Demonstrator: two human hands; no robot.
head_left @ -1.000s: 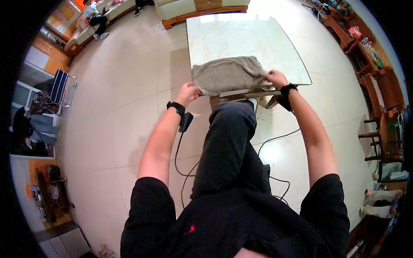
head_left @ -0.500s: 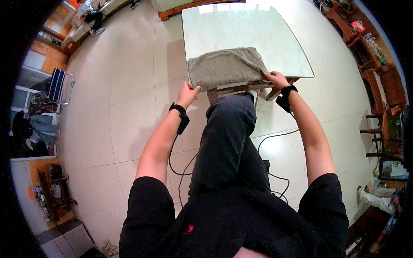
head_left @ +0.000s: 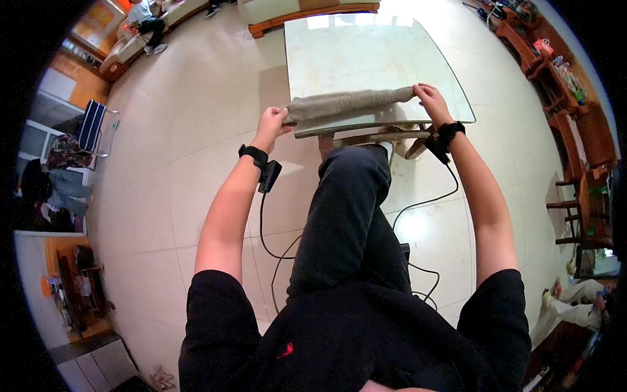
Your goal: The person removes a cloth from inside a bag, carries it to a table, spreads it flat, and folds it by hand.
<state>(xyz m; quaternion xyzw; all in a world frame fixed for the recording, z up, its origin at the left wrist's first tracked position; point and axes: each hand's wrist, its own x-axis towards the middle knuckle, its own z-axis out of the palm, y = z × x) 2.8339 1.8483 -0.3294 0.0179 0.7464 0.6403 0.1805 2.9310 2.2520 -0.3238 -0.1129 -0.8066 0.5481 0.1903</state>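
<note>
A grey-brown cloth [head_left: 349,104] is stretched in a narrow band across the front part of a pale glossy table [head_left: 366,55]. Its left end is pinched in my left hand [head_left: 271,127], just off the table's left edge. The right end is gripped by my right hand [head_left: 431,101], over the table's right front part. The cloth's near edge is raised, and a shadow lies on the tabletop below it. Both wrists wear black bands with small boxes and cables.
My dark-trousered leg [head_left: 353,209] is near the table's front edge. Black cables [head_left: 262,228] hang from the wrists to the floor. A person [head_left: 147,23] sits on a sofa at the upper left. Wooden furniture [head_left: 555,104] stands along the right; a blue-striped chair [head_left: 91,127] is on the left.
The cloth's near edge has been lifted and moved away from me, so it now shows as a narrow band instead of a wide flat sheet. Both hands have moved up with it.
</note>
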